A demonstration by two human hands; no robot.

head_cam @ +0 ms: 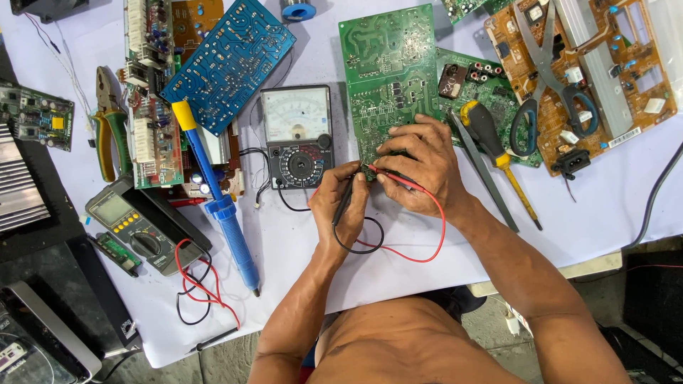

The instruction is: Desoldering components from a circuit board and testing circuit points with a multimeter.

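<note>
My left hand point(340, 201) grips a black test probe point(343, 203) whose tip points at the lower edge of a green circuit board point(388, 67). My right hand point(421, 165) holds a red test probe point(395, 176) against the same edge of the board, fingers resting on it. Red and black leads point(398, 252) loop below my hands and run back to an analog multimeter point(297, 135) standing just left of the board.
A blue circuit board point(231, 60), a blue desoldering pump point(220, 206), pliers point(108, 124) and a digital multimeter point(135, 224) lie to the left. A yellow-handled screwdriver point(494, 146), scissors point(551, 85) and a brown board point(605, 64) sit to the right. The table edge point(590, 263) is near.
</note>
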